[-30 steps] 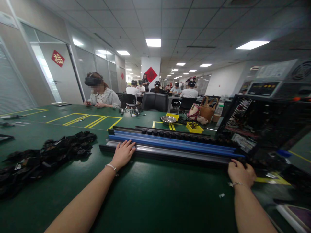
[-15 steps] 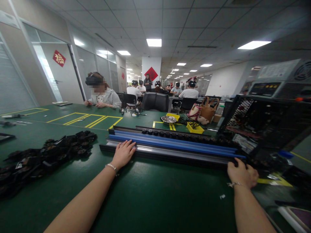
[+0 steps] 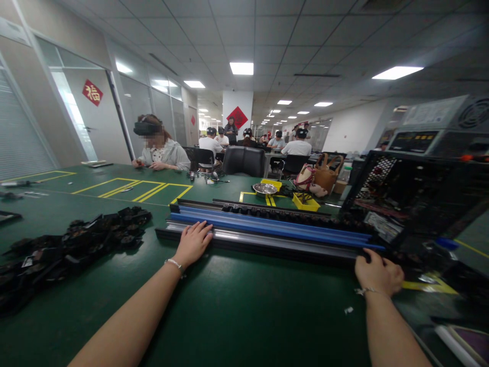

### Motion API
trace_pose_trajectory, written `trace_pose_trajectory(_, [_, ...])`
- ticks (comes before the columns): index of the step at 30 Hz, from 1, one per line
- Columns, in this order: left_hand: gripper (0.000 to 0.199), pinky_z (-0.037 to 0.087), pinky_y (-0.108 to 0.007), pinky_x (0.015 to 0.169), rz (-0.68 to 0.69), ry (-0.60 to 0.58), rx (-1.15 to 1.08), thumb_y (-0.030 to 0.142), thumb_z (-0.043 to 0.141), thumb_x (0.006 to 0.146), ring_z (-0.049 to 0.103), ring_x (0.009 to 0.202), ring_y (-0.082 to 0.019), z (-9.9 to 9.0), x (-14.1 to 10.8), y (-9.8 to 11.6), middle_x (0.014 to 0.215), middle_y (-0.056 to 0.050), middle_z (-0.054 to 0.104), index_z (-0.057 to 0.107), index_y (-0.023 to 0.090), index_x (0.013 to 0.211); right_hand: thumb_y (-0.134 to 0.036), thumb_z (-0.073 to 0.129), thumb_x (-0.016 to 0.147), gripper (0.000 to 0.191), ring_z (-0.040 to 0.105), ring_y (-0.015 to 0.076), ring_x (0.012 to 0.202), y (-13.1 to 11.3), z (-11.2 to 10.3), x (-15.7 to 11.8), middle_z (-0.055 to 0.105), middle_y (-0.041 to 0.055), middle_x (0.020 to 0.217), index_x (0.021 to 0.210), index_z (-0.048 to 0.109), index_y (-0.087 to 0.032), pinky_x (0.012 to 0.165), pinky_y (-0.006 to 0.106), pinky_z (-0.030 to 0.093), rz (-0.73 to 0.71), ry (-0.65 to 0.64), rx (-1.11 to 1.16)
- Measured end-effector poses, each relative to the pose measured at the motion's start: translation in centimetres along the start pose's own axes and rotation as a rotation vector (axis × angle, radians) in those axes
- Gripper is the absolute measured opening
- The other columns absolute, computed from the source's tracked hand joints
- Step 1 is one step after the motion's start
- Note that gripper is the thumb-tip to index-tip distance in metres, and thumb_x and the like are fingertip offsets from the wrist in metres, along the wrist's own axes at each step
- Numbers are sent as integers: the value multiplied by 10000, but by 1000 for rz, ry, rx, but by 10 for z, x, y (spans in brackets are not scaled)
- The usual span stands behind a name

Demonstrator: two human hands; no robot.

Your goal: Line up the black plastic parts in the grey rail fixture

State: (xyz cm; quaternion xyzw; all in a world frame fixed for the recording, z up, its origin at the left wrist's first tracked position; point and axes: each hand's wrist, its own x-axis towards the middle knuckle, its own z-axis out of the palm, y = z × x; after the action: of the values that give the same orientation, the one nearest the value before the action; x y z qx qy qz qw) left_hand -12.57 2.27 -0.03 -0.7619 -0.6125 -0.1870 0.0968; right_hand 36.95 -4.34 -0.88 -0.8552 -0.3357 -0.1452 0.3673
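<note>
The green desk (image 3: 267, 311), marked with yellow tape, carries all work items. A co-worker (image 3: 162, 148) sits at its far side, toward the left. An open computer case (image 3: 412, 199) stands at the right. A long black strip with a grey groove (image 3: 282, 242) lies crosswise on the desk, in front of the person. A blue strip (image 3: 275, 222) lies parallel, directly behind it. A pile of black parts (image 3: 80, 250) is located just beside the left ends of the strips.

The left hand (image 3: 193, 244) rests on the black strip near its left end; its fingers are extended, slightly spread and not clenched. The right hand (image 3: 378, 274) is positioned at the right end of the same strip with fingers bent; whether they grasp the strip cannot be determined.

A metal bowl (image 3: 265, 194) and a yellow box (image 3: 305, 206) stand behind the strips. A small white scrap (image 3: 348, 310) lies left of the right wrist.
</note>
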Motion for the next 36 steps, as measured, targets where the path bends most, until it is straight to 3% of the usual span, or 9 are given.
trace_pose_trajectory(3, [453,253,-457,1060,4,1,2,421,275,917,372,1291,-231,0,0,0,1380,-34,467,505,291,1285,-365,417,780,456,403,336,1192,-6,-2,-3,522,121,1149,1200,564,-268,977,505,328,56,20,0])
trace_pose_trajectory(7, [448,262,-457,1057,5,2,11,415,281,916,379,1287,-234,-1,0,1,1376,-30,472,513,291,1278,-390,406,779,585,403,359,1199,-9,-6,-4,518,175,1195,1325,443,-183,980,516,323,59,-20,-15])
trace_pose_trajectory(11, [453,261,-462,1057,1,-14,19,411,278,918,377,1288,-236,-2,0,2,1382,-36,464,507,277,1284,-398,372,790,586,424,364,1184,-7,-7,-1,538,213,1174,1287,471,-105,974,501,333,69,-18,-45])
trace_pose_trajectory(28, [450,266,-454,1053,6,-13,36,412,275,923,374,1289,-233,-2,0,1,1386,-34,460,506,275,1284,-361,427,789,490,510,339,1088,-7,-6,1,589,184,1081,1202,563,-135,925,473,391,54,-29,-36])
trace_pose_trajectory(33, [444,263,-452,1055,0,-5,30,413,283,920,375,1289,-232,-2,0,2,1378,-30,470,509,282,1280,-354,442,769,468,478,310,1128,-2,1,3,583,162,1115,1147,589,-122,984,437,346,-23,48,7])
trace_pose_trajectory(36, [444,259,-450,1057,-4,-8,33,412,282,922,372,1291,-229,-2,0,1,1379,-30,468,508,279,1281,-350,431,769,464,495,291,1106,2,7,7,624,133,1029,1150,577,-129,1019,429,309,-22,-4,7])
